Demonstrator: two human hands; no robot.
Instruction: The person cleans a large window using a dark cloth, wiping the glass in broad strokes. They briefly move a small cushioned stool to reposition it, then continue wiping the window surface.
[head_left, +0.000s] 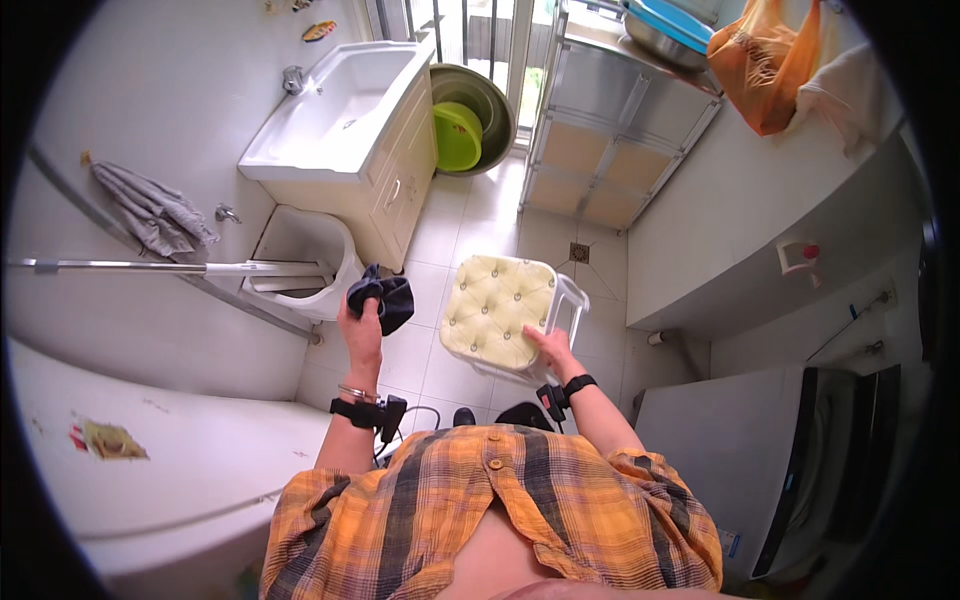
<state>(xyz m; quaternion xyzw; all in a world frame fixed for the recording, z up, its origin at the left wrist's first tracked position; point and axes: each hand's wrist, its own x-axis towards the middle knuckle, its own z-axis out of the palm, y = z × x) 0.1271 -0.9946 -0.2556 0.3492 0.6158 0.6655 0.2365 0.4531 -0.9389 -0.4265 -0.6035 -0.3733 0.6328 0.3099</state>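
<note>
In my left hand (364, 334) is a bunched dark navy cloth (393, 301), gripped in front of a white bucket (341, 251). My right hand (551, 347) holds the near right edge of a white plastic stool (574, 300), with a finger over its top and the rest of the hand at the side. The stool's seat (498, 311) has a pale yellow tufted pattern. Both wrists wear black straps with small devices, and the left also has a bracelet.
A white washbasin cabinet (382, 199) stands ahead on the left, with a green basin (456, 136) beside it. A metal shelf unit (600, 127) is ahead on the right. A mop pole (165, 268) reaches from the bucket across the left. A washing machine (720, 435) stands at right.
</note>
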